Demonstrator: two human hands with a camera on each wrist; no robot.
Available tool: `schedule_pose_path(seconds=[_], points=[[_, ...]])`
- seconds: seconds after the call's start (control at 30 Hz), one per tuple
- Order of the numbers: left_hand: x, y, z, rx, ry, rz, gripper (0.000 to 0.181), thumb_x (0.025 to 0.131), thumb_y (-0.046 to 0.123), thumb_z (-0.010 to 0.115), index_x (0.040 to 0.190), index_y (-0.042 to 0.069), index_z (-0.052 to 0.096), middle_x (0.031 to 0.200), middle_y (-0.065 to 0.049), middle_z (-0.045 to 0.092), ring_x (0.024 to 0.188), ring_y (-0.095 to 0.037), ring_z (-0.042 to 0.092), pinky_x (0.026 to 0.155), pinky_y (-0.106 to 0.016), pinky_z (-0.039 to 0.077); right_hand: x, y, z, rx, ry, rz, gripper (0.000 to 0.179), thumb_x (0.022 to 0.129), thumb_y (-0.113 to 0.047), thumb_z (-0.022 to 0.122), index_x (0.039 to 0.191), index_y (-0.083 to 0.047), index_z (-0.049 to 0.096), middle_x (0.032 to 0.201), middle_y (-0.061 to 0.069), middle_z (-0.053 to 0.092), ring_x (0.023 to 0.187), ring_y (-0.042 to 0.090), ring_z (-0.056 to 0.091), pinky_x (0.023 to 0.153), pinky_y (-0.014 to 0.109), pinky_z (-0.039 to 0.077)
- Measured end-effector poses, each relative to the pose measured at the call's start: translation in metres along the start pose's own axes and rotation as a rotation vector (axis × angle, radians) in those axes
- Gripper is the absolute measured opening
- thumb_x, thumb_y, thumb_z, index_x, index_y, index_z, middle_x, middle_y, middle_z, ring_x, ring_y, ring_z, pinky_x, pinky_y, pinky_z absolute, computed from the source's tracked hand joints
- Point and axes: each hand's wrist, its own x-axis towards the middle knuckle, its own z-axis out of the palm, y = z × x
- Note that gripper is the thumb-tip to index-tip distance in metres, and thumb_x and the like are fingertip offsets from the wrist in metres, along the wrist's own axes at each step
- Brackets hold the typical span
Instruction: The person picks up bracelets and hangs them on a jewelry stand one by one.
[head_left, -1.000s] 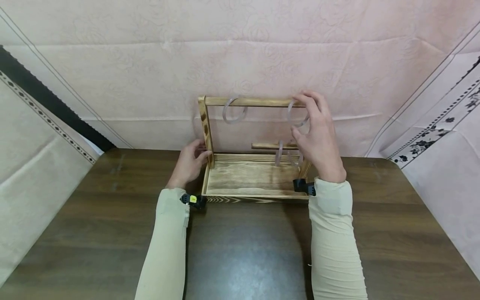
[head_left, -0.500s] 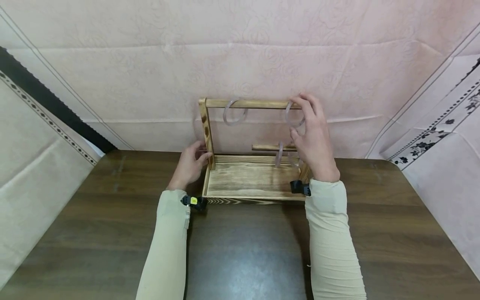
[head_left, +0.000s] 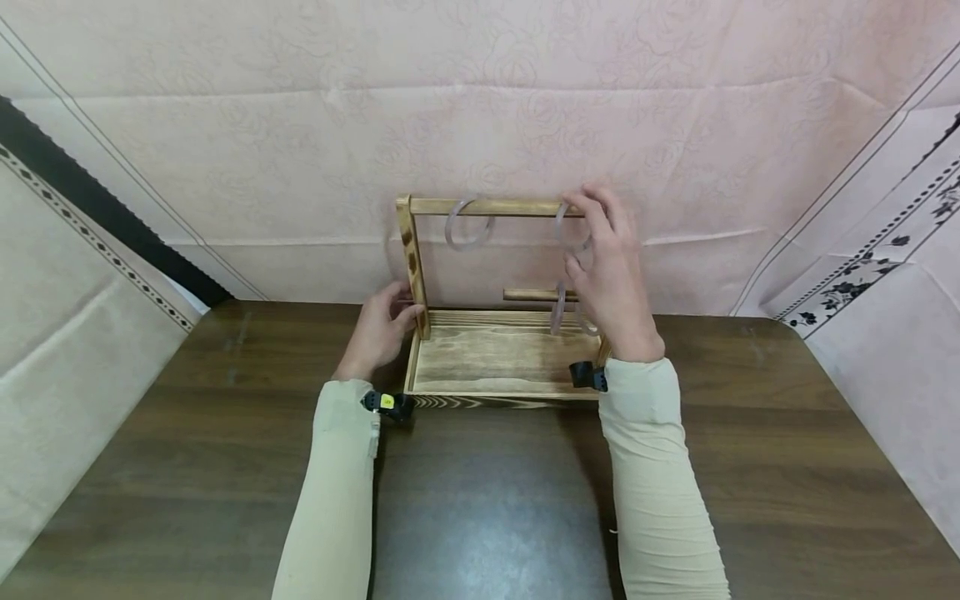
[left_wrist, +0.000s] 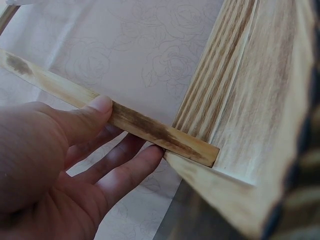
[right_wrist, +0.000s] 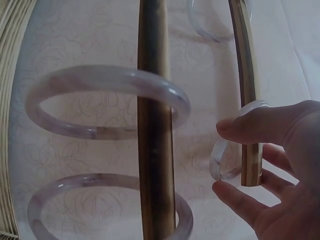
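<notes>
A wooden bangle stand has a shallow tray base [head_left: 487, 358], an upright post [head_left: 414, 267], a long upper bar [head_left: 517, 208] and a shorter lower bar [head_left: 528, 295]. My left hand [head_left: 375, 335] pinches the post near its foot, thumb [left_wrist: 102, 106] on top and fingers beneath. My right hand [head_left: 613, 292] holds a pale translucent bangle [right_wrist: 216, 159] between thumb and fingers, around the upper bar near its free end. Farther left on that bar hangs another bangle [head_left: 450, 229]. Around the lower bar are two lilac-tinted bangles, one upper [right_wrist: 105, 77] and one lower [right_wrist: 80, 181] in the right wrist view.
The stand rests at the back of a dark wood-grain table [head_left: 480, 500]. Right behind it hangs a pale pink patterned cloth [head_left: 480, 125], with more cloth [head_left: 90, 317] at both sides. A black wrist camera [head_left: 386, 402] sits close to the tray's front left corner.
My right hand has moved left along the upper bar, carrying the bangle with it. The left hand keeps its grip on the post, and the other bangles stay where they were.
</notes>
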Motion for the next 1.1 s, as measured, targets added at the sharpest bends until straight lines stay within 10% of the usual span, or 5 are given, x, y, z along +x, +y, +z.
schedule_pose_path(seconds=[1.1], points=[[-0.001,0.0,0.0,-0.032,-0.012,-0.012,0.033,0.105,0.011,0.056,0.137,0.002,0.054,0.131,-0.02,0.062,0.123,-0.034,0.062,0.098,-0.045,0.058,-0.002,-0.024,0.02,-0.111,-0.04,-0.084,0.065,0.086,0.005,0.076,0.144,-0.01,0.053,0.152,0.012,0.046,0.146,0.033,0.036,0.105,0.048,0.051]])
